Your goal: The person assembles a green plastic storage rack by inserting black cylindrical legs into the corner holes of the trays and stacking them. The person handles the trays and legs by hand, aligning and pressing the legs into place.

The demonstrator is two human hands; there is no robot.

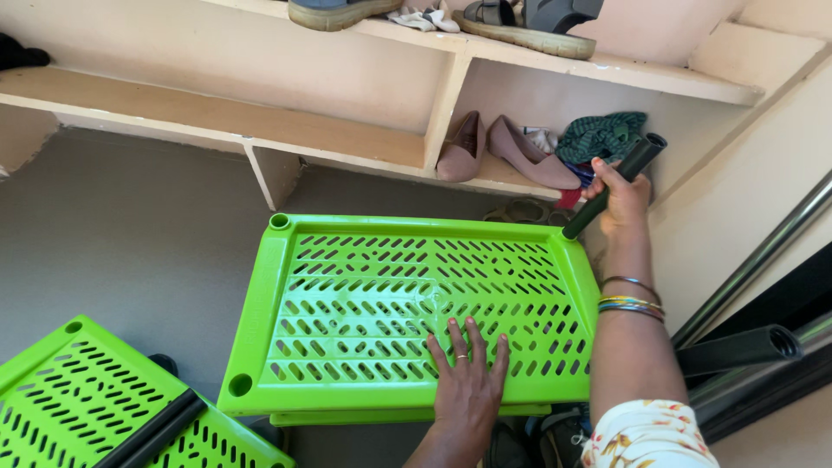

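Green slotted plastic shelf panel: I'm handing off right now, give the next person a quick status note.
Left hand lies flat on the green slotted plastic shelf panel, steadying it.
Right hand holds a black plastic tube, lower end at the panel's far right corner socket; seating unclear.
Other visible corner sockets are empty.
A second green panel with two black tubes lies lower left; another black tube at right.
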